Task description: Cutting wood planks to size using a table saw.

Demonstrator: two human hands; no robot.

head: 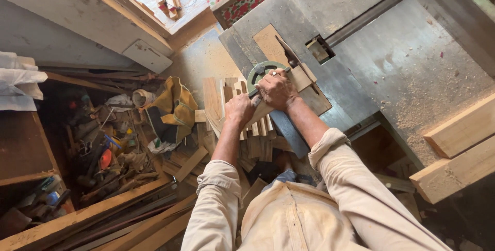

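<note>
Wooden strip (pixel 289 88) lies on the grey saw counter (pixel 361 70) beside the green protractor gauge (pixel 260 73), pressed under the curled right hand (pixel 277 88). Left hand (pixel 240 109) closes on the strip's near end, at the counter's edge. Both forearms reach forward, with bare counter open to the right.

The grey metal saw table (pixel 361 70) looks matt, scuffed and dusted with pale sawdust. On it, under the right hand (pixel 277 89), lies a pale bare wooden strip (pixel 301 77), unfinished and dry, beside a green painted metal semicircular gauge (pixel 258 71) with a worn, dull coat. The left hand (pixel 239 109) rests on the same strip. Just off the table's edge, short rough-sawn wooden offcuts (pixel 255 143) are stacked. At the table's far corner, two thick raw timber beams (pixel 456 150) show coarse grain. The beige cloth shirt sleeves (pixel 356 189) are soft, creased and matt.
</note>
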